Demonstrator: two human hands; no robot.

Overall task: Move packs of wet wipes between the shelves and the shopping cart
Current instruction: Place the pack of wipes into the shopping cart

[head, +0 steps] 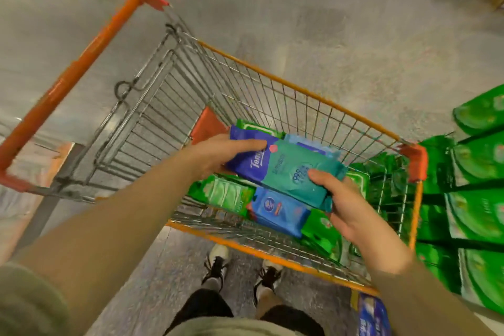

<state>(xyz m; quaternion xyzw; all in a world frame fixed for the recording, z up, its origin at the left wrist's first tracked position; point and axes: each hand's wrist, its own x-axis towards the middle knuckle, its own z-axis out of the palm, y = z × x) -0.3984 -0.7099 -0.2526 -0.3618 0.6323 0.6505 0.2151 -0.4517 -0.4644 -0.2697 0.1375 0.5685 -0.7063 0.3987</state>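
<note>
1. Wipes pack (286,172), blue and teal, is held up over the cart (300,93), above the other packs inside.
2. Left hand (218,154) grips its blue end, fingers curled over the top.
3. Right hand (346,204) grips its teal end, thumb on top and fingers under.
4. More packs may be stacked under the top one; I cannot tell how many.
5. Below it lie a blue pack (278,213) and green packs (223,194) on the cart floor.
6. Shelf packs (480,172), all green, sit just to the right of the cart.
7. If one hand lets go too soon, the pack could tip and fall.
8. If it is a stack, the lower ones could slide out, because the wrap looks slippery.
9. A pack swung sideways could hit the cart's wire wall.
</note>
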